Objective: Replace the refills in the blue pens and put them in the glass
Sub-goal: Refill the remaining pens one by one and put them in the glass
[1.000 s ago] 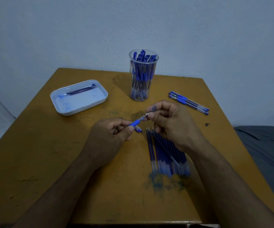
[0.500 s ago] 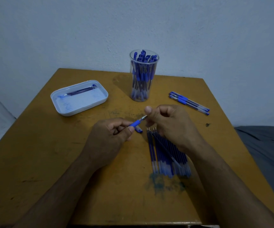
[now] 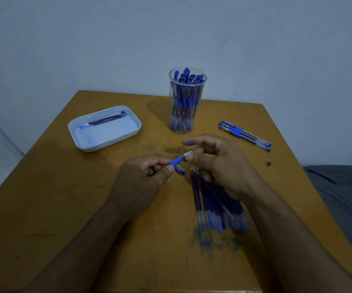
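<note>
While left hand (image 3: 141, 178) grips pen (image 3: 176, 161), right hand (image 3: 219, 163) pinches its tip.

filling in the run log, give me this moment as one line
left hand: grips blue pen | right hand: fingers at pen tip | clear glass of blue pens: upright behind

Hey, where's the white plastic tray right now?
The white plastic tray sits on the left side of the wooden table, left of the clear glass of blue pens.
</note>
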